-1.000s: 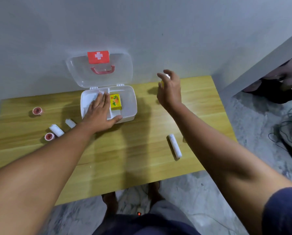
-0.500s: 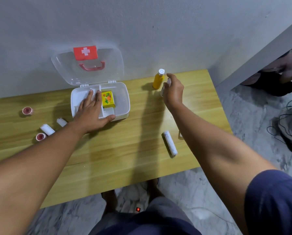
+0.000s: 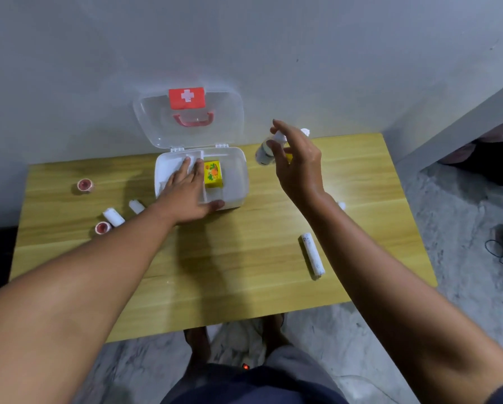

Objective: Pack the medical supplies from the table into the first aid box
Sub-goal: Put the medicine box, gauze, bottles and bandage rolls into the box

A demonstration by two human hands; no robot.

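Early in the pack — only the yellow box point(image 3: 213, 177) sits in the first aid box point(image 3: 238, 182). My left hand point(image 3: 186, 196) lies flat, fingers spread, on its tray. My right hand point(image 3: 295, 161) pinches a small bottle point(image 3: 264, 153) above the table point(image 3: 244, 258). Rolls point(image 3: 312, 255) and tape point(image 3: 85, 185) are still out.

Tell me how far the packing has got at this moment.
Done: only the yellow box sits in the open first aid box. In hand: the right hand lifts a small bottle; the left hand rests on the box. Left: two tape rolls, two small bandage rolls, the long roll.
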